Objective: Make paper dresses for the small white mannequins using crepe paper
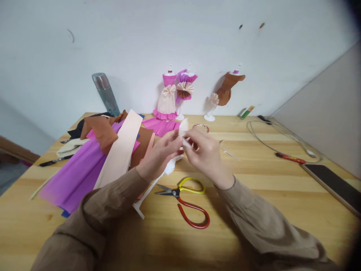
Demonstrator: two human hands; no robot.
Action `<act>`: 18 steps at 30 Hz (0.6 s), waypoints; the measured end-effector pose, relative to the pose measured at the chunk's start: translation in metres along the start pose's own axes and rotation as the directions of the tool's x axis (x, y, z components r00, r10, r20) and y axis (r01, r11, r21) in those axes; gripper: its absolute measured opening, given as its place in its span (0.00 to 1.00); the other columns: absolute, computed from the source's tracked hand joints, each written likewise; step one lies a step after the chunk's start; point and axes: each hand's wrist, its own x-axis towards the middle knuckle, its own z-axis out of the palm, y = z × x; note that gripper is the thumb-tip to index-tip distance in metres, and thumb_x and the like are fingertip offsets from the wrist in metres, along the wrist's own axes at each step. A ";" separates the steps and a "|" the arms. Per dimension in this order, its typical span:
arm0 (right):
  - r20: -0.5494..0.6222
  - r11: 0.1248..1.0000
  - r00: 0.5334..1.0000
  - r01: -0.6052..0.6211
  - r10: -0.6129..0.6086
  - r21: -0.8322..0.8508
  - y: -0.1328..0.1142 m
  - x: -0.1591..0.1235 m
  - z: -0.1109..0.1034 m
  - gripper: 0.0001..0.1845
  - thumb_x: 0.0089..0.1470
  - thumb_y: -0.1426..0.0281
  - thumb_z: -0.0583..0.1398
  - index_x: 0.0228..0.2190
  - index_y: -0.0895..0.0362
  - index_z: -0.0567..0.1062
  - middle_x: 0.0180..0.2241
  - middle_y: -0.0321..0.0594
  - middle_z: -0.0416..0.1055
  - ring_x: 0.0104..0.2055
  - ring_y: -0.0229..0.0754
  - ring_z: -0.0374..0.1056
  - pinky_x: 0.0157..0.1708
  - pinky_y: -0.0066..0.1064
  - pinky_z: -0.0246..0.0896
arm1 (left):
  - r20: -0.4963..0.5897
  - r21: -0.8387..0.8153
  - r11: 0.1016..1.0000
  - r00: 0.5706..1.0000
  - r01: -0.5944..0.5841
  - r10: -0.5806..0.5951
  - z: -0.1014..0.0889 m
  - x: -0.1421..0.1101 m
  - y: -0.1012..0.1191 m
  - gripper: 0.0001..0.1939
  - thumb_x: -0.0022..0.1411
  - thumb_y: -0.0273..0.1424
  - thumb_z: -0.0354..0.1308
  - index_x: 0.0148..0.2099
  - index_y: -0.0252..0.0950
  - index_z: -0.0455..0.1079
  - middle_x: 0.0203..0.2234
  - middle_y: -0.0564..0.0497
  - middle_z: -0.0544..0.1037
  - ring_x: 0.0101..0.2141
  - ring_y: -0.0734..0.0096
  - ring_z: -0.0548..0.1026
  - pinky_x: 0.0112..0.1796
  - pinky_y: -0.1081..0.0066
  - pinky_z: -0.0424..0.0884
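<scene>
Above the middle of the table, my left hand (159, 153) and my right hand (207, 153) meet with fingertips pinched around a small cream paper piece (183, 127). Its upper end sticks up between the hands; the fingers hide the rest. Under my left wrist lies a white dress-form stand (170, 166), tipped on its side with its base toward me. A pair of scissors (175, 193) rests open below my hands, one handle loop yellow and the other red. A bright pink pleated paper (162, 126) lies just beyond my left hand.
Crepe paper sheets, purple (75, 171), cream (121, 146) and brown (103, 133), pile up at left beside a flask (105, 94). Dressed forms in pink (169, 94), purple (186, 86) and brown (225, 88) stand at the wall. A phone (332, 184) and cable (293, 137) lie right.
</scene>
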 end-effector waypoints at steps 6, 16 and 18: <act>0.160 0.993 0.985 0.044 -0.061 0.108 -0.017 0.000 -0.009 0.06 0.56 0.70 0.59 0.31 0.53 0.77 0.33 0.41 0.77 0.30 0.42 0.69 0.30 0.35 0.64 | -0.083 -0.002 1.000 0.997 0.010 -0.010 -0.001 -0.003 0.007 0.12 0.53 0.32 0.65 0.40 0.30 0.74 0.30 0.47 0.77 0.32 0.68 0.75 0.37 0.67 0.72; -0.002 0.957 0.966 -0.257 0.260 0.136 0.016 0.021 -0.049 0.20 0.47 0.64 0.66 0.44 0.53 0.75 0.46 0.45 0.75 0.47 0.50 0.72 0.42 0.43 0.68 | -0.158 0.114 0.986 0.982 0.120 -0.101 -0.006 0.001 0.020 0.14 0.51 0.29 0.64 0.41 0.28 0.74 0.32 0.43 0.80 0.31 0.69 0.77 0.31 0.73 0.75; 0.148 0.859 0.914 -0.406 0.378 0.311 0.022 0.021 -0.049 0.21 0.46 0.63 0.67 0.44 0.52 0.75 0.41 0.42 0.77 0.41 0.47 0.74 0.37 0.39 0.70 | -0.148 0.107 0.988 0.984 0.112 -0.096 -0.007 0.000 0.021 0.15 0.51 0.30 0.64 0.41 0.27 0.74 0.32 0.43 0.80 0.32 0.69 0.77 0.32 0.73 0.74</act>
